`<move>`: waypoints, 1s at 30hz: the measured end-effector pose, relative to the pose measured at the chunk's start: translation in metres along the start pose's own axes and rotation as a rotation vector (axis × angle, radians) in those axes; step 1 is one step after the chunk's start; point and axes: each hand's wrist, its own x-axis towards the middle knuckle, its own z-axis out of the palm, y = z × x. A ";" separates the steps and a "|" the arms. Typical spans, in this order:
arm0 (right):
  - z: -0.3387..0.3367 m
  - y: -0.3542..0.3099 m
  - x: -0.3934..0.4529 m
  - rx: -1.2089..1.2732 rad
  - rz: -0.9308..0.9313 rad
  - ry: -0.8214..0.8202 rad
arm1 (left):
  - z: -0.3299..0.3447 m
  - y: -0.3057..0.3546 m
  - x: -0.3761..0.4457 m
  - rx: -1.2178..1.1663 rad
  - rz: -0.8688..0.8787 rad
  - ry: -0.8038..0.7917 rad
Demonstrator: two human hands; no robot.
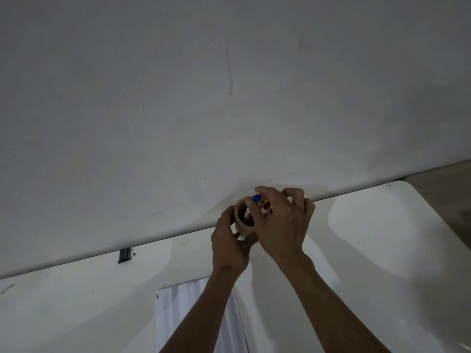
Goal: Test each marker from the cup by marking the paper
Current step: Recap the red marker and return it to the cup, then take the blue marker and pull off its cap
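A tan cup (pixel 240 220) stands near the far edge of the white table, tilted toward me, with markers inside. My left hand (pixel 229 244) wraps around the cup's near side and holds it. My right hand (pixel 283 225) reaches over the rim, its fingers pinched on a marker with a blue cap (pixel 256 198) that sticks out of the cup. A white sheet of paper (pixel 178 317) lies on the table near me, partly hidden under my left forearm.
The white table (pixel 382 250) runs up to a plain pale wall (pixel 229 98). A small black clip-like object (pixel 125 254) sits at the table's far edge on the left. The table's rounded right corner shows, with brownish floor beyond.
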 end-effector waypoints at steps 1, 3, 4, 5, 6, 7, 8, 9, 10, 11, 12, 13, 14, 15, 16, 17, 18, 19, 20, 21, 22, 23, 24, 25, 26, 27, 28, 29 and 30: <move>-0.007 -0.002 0.004 0.033 0.010 0.006 | -0.002 0.001 0.000 -0.025 -0.015 -0.014; -0.027 -0.008 0.010 0.165 0.066 -0.010 | 0.000 -0.001 0.000 -0.074 -0.083 -0.002; -0.038 -0.011 0.013 0.259 0.120 -0.028 | -0.002 0.000 -0.002 -0.070 -0.106 -0.012; -0.049 -0.012 0.014 0.355 0.185 -0.044 | -0.005 0.004 -0.004 -0.055 -0.134 -0.029; -0.060 -0.014 0.015 0.442 0.258 -0.055 | -0.008 0.006 -0.007 -0.034 -0.152 -0.036; -0.070 -0.016 0.015 0.524 0.335 -0.051 | -0.012 0.009 -0.011 -0.020 -0.170 -0.050; -0.079 -0.018 0.013 0.615 0.413 -0.032 | -0.016 0.007 -0.015 -0.026 -0.177 -0.052; -0.086 -0.019 0.009 0.722 0.497 -0.009 | -0.023 0.008 -0.021 -0.032 -0.189 -0.058; -0.092 -0.020 0.004 0.847 0.588 0.007 | -0.029 0.005 -0.028 -0.037 -0.188 -0.054; -0.098 -0.023 -0.002 0.984 0.682 0.007 | -0.038 0.004 -0.036 -0.022 -0.188 -0.045; -0.103 -0.025 -0.009 1.118 0.767 -0.007 | -0.045 0.001 -0.044 -0.001 -0.188 -0.030; -0.107 -0.028 -0.017 1.241 0.844 -0.032 | -0.054 0.001 -0.053 0.014 -0.191 -0.019; -0.111 -0.032 -0.027 1.345 0.914 -0.070 | -0.063 0.000 -0.062 0.019 -0.192 -0.005; -0.112 -0.036 -0.037 1.431 0.973 -0.128 | -0.072 -0.002 -0.071 0.016 -0.195 0.004; -0.114 -0.041 -0.048 1.492 1.015 -0.205 | -0.081 -0.003 -0.080 0.010 -0.184 0.014; -0.114 -0.047 -0.060 1.524 1.036 -0.295 | -0.090 -0.004 -0.089 0.013 -0.172 0.013; -0.113 -0.053 -0.073 1.526 1.043 -0.383 | -0.099 -0.007 -0.098 0.016 -0.149 0.011; -0.111 -0.060 -0.085 1.506 1.043 -0.456 | -0.109 -0.007 -0.108 0.026 -0.133 -0.003; -0.110 -0.066 -0.097 1.477 1.041 -0.508 | -0.119 -0.009 -0.117 0.036 -0.114 -0.013; -0.108 -0.072 -0.108 1.445 1.038 -0.539 | -0.128 -0.009 -0.127 0.053 -0.097 -0.024; -0.106 -0.078 -0.119 1.411 1.031 -0.550 | -0.137 -0.010 -0.138 0.067 -0.076 -0.032; -0.105 -0.085 -0.129 1.367 1.020 -0.550 | -0.146 -0.009 -0.148 0.082 -0.059 -0.041; -0.104 -0.091 -0.139 1.307 1.000 -0.548 | -0.155 -0.010 -0.158 0.092 -0.041 -0.047; -0.103 -0.097 -0.149 1.229 0.966 -0.546 | -0.162 -0.011 -0.168 0.099 -0.026 -0.054; -0.103 -0.103 -0.159 1.146 0.927 -0.545 | -0.169 -0.012 -0.177 0.101 -0.010 -0.060; -0.104 -0.109 -0.168 1.075 0.894 -0.546 | -0.174 -0.013 -0.187 0.105 0.009 -0.065; -0.105 -0.114 -0.177 1.025 0.869 -0.551 | -0.179 -0.015 -0.195 0.111 0.030 -0.065; -0.107 -0.120 -0.185 0.995 0.853 -0.562 | -0.183 -0.016 -0.204 0.117 0.050 -0.061; -0.108 -0.126 -0.193 0.981 0.842 -0.576 | -0.186 -0.019 -0.211 0.119 0.072 -0.049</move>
